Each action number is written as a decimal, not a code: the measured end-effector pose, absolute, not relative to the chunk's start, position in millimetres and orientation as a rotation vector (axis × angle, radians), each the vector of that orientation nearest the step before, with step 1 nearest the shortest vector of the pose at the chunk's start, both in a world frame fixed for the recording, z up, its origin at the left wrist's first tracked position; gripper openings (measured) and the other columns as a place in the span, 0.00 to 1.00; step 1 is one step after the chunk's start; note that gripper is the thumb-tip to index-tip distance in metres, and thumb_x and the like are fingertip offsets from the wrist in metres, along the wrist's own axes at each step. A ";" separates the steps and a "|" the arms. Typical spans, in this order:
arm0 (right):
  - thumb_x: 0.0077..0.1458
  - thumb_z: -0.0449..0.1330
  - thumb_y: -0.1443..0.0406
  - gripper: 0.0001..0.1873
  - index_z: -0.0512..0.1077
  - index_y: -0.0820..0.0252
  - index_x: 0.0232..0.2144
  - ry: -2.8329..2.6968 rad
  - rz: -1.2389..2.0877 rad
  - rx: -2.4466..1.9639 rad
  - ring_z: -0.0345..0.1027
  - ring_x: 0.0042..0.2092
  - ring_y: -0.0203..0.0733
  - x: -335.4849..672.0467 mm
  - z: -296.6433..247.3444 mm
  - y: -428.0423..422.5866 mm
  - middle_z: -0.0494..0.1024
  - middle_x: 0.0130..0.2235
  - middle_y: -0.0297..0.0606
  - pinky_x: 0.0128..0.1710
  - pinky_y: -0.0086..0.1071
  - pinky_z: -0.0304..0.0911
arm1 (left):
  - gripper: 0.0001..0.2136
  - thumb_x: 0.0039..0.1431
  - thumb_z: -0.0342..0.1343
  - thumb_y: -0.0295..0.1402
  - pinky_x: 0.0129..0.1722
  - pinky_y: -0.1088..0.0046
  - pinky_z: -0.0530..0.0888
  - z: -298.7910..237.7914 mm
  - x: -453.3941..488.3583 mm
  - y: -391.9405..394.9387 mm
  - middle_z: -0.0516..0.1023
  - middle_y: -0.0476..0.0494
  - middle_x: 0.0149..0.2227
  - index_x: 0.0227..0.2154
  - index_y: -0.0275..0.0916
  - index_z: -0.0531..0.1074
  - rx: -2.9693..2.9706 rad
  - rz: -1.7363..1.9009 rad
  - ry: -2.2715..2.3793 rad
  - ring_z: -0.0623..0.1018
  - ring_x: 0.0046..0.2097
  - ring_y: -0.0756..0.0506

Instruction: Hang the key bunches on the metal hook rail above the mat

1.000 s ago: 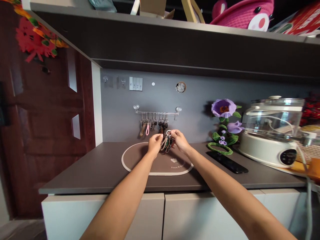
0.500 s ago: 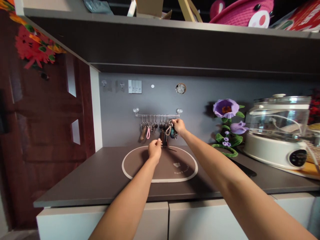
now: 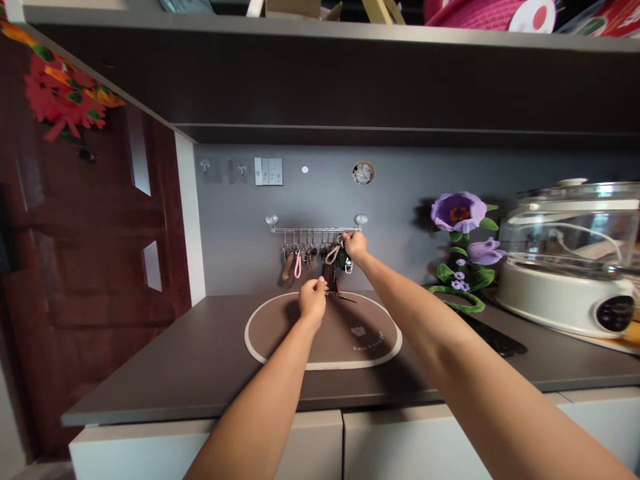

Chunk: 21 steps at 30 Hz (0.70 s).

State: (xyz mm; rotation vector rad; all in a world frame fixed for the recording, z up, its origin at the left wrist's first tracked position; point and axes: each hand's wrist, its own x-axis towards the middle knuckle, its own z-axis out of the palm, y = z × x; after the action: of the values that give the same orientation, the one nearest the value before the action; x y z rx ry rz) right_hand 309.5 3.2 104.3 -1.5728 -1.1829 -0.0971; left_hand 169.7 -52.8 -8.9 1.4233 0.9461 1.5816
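Note:
A metal key rail point(image 3: 315, 229) is fixed to the grey back wall, with several key bunches hanging from its hooks. My right hand point(image 3: 356, 246) is raised to the rail's right end, closed on a key bunch point(image 3: 336, 255) with a braided strap and dark fobs. My left hand point(image 3: 313, 299) hovers lower, over the back of the oval brown mat point(image 3: 280, 333), fingers curled together in a loose pinch; what they hold, if anything, I cannot make out.
A dark countertop point(image 3: 165, 360) runs left to a brown door point(image 3: 75, 267). On the right stand a purple flower decoration point(image 3: 460, 247), a black phone point(image 3: 495, 337) and a white cooker with a clear lid point(image 3: 570, 260). A shelf point(image 3: 320, 30) hangs overhead.
My right hand carried the key bunch up from in front of me to the rail's right end. My left hand let go of it and stayed low above the mat.

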 end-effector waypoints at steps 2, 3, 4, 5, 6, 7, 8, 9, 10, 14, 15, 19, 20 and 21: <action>0.50 0.50 0.62 0.14 0.71 0.64 0.22 -1.188 -0.101 -1.574 0.65 0.29 0.36 309.5 104.0 3.6 0.73 0.26 0.41 0.33 0.28 0.58 | 0.14 0.53 0.48 0.39 0.28 0.76 0.65 -8.5 169.4 -53.2 0.75 0.41 0.27 0.25 0.33 0.71 1.420 1.575 0.945 0.72 0.28 0.50; 0.50 0.50 0.63 0.14 0.71 0.64 0.22 -1.187 -0.100 -1.575 0.65 0.30 0.37 309.8 103.2 3.7 0.74 0.27 0.42 0.33 0.28 0.58 | 0.14 0.53 0.48 0.39 0.28 0.76 0.65 -8.5 169.4 -53.1 0.75 0.41 0.27 0.25 0.33 0.71 1.416 1.571 0.945 0.72 0.28 0.50; 0.50 0.50 0.63 0.13 0.71 0.64 0.22 -1.186 -0.095 -1.575 0.66 0.30 0.38 310.4 102.0 3.8 0.74 0.28 0.42 0.34 0.28 0.58 | 0.14 0.54 0.47 0.39 0.28 0.76 0.65 -8.6 169.4 -52.9 0.75 0.41 0.27 0.25 0.33 0.71 1.413 1.566 0.946 0.72 0.28 0.50; 0.50 0.51 0.63 0.13 0.71 0.64 0.23 -1.185 -0.088 -1.573 0.66 0.31 0.38 311.2 100.3 3.9 0.74 0.28 0.43 0.34 0.28 0.59 | 0.14 0.54 0.47 0.39 0.28 0.76 0.65 -8.7 169.4 -52.5 0.75 0.41 0.27 0.25 0.33 0.71 1.410 1.564 0.946 0.72 0.28 0.50; 0.50 0.51 0.62 0.13 0.71 0.64 0.23 -1.183 -0.081 -1.569 0.67 0.31 0.38 312.1 98.2 4.0 0.74 0.28 0.43 0.34 0.29 0.59 | 0.14 0.54 0.47 0.39 0.28 0.76 0.65 -8.9 169.5 -52.1 0.75 0.41 0.27 0.25 0.33 0.71 1.407 1.563 0.946 0.72 0.28 0.50; 0.50 0.51 0.62 0.13 0.71 0.64 0.23 -1.186 -0.073 -1.562 0.67 0.31 0.38 313.0 95.8 4.1 0.74 0.28 0.42 0.34 0.29 0.59 | 0.14 0.54 0.47 0.39 0.28 0.76 0.65 -9.1 169.7 -51.6 0.75 0.41 0.26 0.26 0.33 0.71 1.406 1.563 0.945 0.72 0.28 0.50; 0.50 0.51 0.62 0.13 0.71 0.64 0.23 -1.189 -0.064 -1.554 0.67 0.31 0.38 313.9 93.2 4.2 0.75 0.28 0.42 0.34 0.29 0.59 | 0.14 0.54 0.47 0.39 0.28 0.76 0.65 -9.2 169.8 -51.1 0.75 0.42 0.26 0.26 0.33 0.71 1.406 1.562 0.940 0.72 0.27 0.50; 0.50 0.51 0.62 0.13 0.71 0.64 0.23 -1.191 -0.054 -1.543 0.66 0.31 0.38 314.6 90.6 4.4 0.75 0.28 0.42 0.34 0.29 0.59 | 0.14 0.54 0.47 0.39 0.28 0.76 0.65 -9.3 169.9 -50.8 0.74 0.42 0.26 0.26 0.33 0.71 1.403 1.563 0.935 0.71 0.27 0.50; 0.49 0.52 0.62 0.12 0.71 0.63 0.23 -1.188 -0.042 -1.530 0.66 0.31 0.38 315.3 88.1 4.5 0.75 0.28 0.41 0.34 0.29 0.58 | 0.14 0.54 0.47 0.39 0.27 0.76 0.65 -9.4 169.9 -50.5 0.74 0.42 0.26 0.25 0.33 0.71 1.399 1.564 0.930 0.71 0.27 0.50; 0.48 0.53 0.64 0.09 0.70 0.63 0.26 -1.185 -0.005 -1.443 0.65 0.31 0.36 316.8 80.4 6.0 0.75 0.30 0.38 0.36 0.28 0.58 | 0.13 0.53 0.48 0.39 0.27 0.77 0.64 -9.3 169.6 -51.0 0.74 0.43 0.25 0.24 0.33 0.71 1.387 1.573 0.915 0.71 0.26 0.50; 0.48 0.53 0.64 0.09 0.70 0.63 0.27 -1.190 0.000 -1.423 0.65 0.32 0.36 317.0 79.1 6.7 0.75 0.31 0.38 0.36 0.29 0.58 | 0.13 0.53 0.48 0.39 0.27 0.77 0.64 -9.3 169.4 -51.3 0.74 0.43 0.25 0.24 0.33 0.70 1.383 1.575 0.912 0.71 0.26 0.51; 0.48 0.52 0.66 0.07 0.69 0.63 0.27 -1.205 0.031 -1.377 0.65 0.33 0.36 318.7 74.9 9.2 0.74 0.31 0.37 0.39 0.30 0.59 | 0.13 0.52 0.49 0.38 0.26 0.77 0.64 -9.6 168.3 -52.1 0.74 0.43 0.24 0.23 0.33 0.70 1.361 1.572 0.910 0.71 0.26 0.51; 0.48 0.52 0.67 0.07 0.69 0.63 0.27 -1.211 0.043 -1.367 0.65 0.33 0.36 319.3 74.0 9.3 0.74 0.32 0.37 0.39 0.31 0.59 | 0.12 0.52 0.49 0.38 0.26 0.76 0.64 -9.7 168.0 -52.1 0.74 0.43 0.24 0.23 0.34 0.70 1.359 1.572 0.913 0.71 0.26 0.50; 0.48 0.51 0.68 0.07 0.69 0.63 0.28 -1.219 0.057 -1.357 0.65 0.33 0.36 319.9 73.0 9.2 0.74 0.32 0.37 0.39 0.31 0.59 | 0.12 0.52 0.49 0.38 0.26 0.76 0.64 -9.7 167.7 -52.1 0.74 0.43 0.24 0.23 0.34 0.70 1.357 1.572 0.916 0.71 0.26 0.50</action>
State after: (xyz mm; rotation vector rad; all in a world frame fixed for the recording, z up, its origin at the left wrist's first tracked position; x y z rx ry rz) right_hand 319.9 9.2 73.0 -1.3573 -1.2191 0.0568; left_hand 167.7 -52.1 -9.7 1.3572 0.9161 1.5721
